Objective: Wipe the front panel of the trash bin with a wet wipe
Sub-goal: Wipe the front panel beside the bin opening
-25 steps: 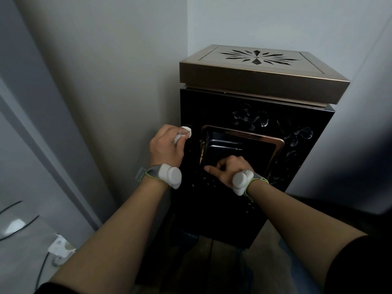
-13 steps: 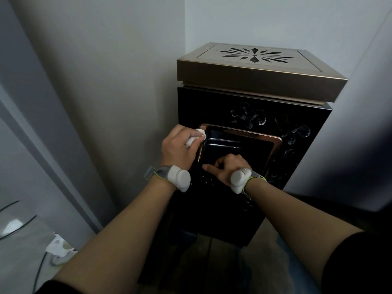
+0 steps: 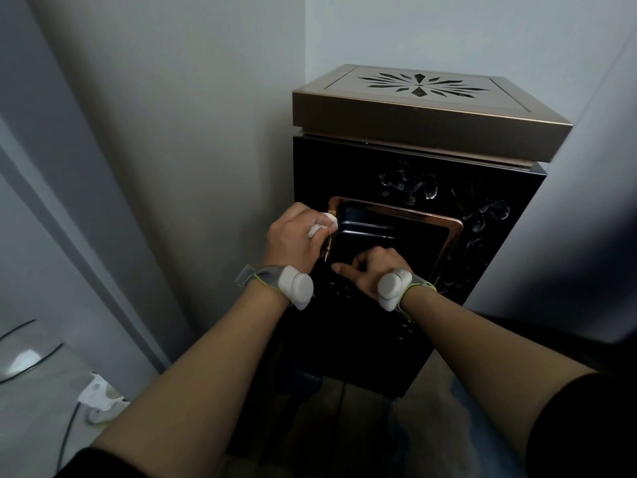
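The fingers of the left hand are curled round a small crumpled white wet wipe, pinching it so that a wad pokes out at the fingertips and meets the left edge of the shiny copper-coloured frame round the bin's opening. Just to the right of those fingers and a little lower, the right hand pushes in the dark glossy flap set inside that frame; its thumb sticks out leftward, while the other fingers are hidden behind the knuckles, so I cannot tell how they lie. Outward from both hands spreads the black patterned front panel of the tall square trash bin, capped with a bronze metal lid.

The wiping step seems under way at the frame's left side. Next, the wipe probably needs dragging along the frame and across the black surface around it, keeping steady pressure.
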Motion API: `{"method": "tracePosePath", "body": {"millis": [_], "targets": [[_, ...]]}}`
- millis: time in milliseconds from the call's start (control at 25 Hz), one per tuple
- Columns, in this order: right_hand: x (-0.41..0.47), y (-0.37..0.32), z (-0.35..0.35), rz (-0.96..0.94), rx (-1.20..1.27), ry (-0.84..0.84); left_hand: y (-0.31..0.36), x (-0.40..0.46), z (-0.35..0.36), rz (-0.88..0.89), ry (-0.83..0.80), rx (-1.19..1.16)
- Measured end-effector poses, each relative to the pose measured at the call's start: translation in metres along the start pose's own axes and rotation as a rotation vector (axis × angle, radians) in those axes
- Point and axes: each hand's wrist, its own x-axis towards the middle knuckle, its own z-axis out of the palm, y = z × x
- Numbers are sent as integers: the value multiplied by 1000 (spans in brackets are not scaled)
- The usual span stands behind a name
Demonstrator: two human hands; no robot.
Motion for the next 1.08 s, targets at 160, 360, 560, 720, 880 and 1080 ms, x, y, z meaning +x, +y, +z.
{"method": "tracePosePath", "body": {"millis": [160,360,560,720,880,1080], "targets": [[0,2,1,-9,7,0,-2,-2,1,20,26,-11],[1,3,3,-10,2,16,-7,-5,0,56,19,25],[0,3,4,-12,5,51,-17,-2,-6,10,48,76],[-1,2,3,-15,15,42,-21,0,-8,-26,58,84],[-2,2,4,-17,15,63,-21,0,-8,-68,80,78],[-2,1,3,-15,14,47,-9,-10,-5,18,114,0]]}}
